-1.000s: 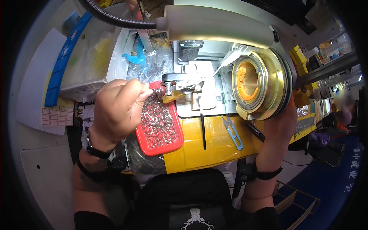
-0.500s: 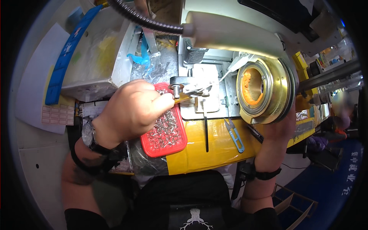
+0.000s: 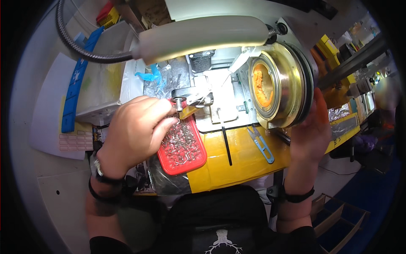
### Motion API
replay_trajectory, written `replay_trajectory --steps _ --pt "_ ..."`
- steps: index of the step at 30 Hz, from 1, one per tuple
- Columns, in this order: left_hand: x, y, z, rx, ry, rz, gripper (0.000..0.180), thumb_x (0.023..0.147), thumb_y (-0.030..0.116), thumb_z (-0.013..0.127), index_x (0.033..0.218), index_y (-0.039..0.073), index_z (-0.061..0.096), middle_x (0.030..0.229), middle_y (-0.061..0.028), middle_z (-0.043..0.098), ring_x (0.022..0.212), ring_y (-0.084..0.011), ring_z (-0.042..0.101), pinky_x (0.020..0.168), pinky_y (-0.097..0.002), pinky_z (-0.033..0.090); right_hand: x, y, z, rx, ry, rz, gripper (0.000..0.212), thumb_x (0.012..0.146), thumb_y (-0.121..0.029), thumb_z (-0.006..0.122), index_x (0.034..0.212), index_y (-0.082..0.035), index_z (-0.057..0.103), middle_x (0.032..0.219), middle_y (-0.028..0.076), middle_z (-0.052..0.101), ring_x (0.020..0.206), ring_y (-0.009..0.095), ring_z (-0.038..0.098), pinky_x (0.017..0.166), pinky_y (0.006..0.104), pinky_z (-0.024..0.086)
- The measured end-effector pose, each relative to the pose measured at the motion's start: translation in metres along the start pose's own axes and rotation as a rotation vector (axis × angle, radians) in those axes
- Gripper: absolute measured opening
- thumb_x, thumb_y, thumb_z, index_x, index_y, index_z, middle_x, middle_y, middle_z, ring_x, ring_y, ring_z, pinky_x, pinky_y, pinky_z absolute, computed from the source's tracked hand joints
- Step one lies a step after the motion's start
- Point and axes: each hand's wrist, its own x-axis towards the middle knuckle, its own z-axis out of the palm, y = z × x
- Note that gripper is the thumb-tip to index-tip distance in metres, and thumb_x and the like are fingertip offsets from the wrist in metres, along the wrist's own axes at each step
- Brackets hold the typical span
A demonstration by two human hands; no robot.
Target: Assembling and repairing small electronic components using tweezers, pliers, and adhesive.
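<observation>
Left hand point(image 3: 137, 133) is positioned at red tray point(image 3: 182, 170) of small metal pieces point(image 3: 182, 146); right hand point(image 3: 311, 137), beside brass-coloured wheel point(image 3: 288, 84). Blue snips point(image 3: 265, 151) are laid on yellow tabletop point(image 3: 211, 165).

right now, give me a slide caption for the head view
Left hand over a red tray of small metal pieces, right hand beside a brass-coloured wheel.

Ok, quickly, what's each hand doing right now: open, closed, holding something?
Left hand: curled by the red tray; cannot tell if it pinches anything.
Right hand: partly hidden behind the gold-coloured wheel; its grip cannot be told.
</observation>
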Motion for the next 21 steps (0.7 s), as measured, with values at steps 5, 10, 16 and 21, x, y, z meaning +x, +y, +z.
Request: replay_trajectory --steps 5,10,16,21 --pt "-0.003 0.030 -0.043 0.055 -0.092 -0.280 0.025 0.086 0.009 0.076 0.109 0.002 0.072 0.102 -0.0162 0.071 0.086 -0.0374 0.067 0.074 -0.0442 0.053 -0.037 -0.003 -0.028 -0.150 0.014 -0.202 0.022 0.106 -0.008 0.052 0.127 -0.003 0.058 0.101 0.007 0.064 0.078 0.009 0.056 0.066 0.0233 0.044" --pt "0.041 0.019 -0.066 0.136 -0.131 0.005 0.022 0.088 -0.001 0.069 0.110 -0.004 0.072 0.115 -0.0184 0.072 0.090 -0.0278 0.071 0.080 -0.0355 0.054 -0.079 0.014 -0.023 -0.455 -0.239 -0.361 0.023 0.093 0.004 0.066 0.113 -0.004 0.061 0.102 0.010 0.064 0.078 0.012 0.059 0.073 0.0238 0.047" --pt "0.088 -0.024 -0.034 -0.240 -0.298 0.280 0.018 0.088 -0.002 0.067 0.105 -0.002 0.073 0.117 -0.0143 0.069 0.109 -0.0277 0.066 0.092 -0.0359 0.054 -0.088 0.025 0.033 -0.609 -0.713 -0.267 0.015 0.087 0.002 0.075 0.100 -0.001 0.067 0.076 0.006 0.062 0.059 0.015 0.060 0.056 0.0254 0.047" --pt "0.104 -0.024 -0.038 -0.276 -0.370 0.376 0.010 0.087 0.001 0.074 0.097 -0.001 0.072 0.116 -0.0091 0.068 0.105 -0.0216 0.065 0.092 -0.0327 0.053 -0.088 0.040 0.042 -0.621 -0.824 -0.240 0.017 0.083 0.005 0.074 0.097 0.000 0.067 0.076 0.011 0.067 0.058 0.024 0.064 0.054 0.0323 0.051"
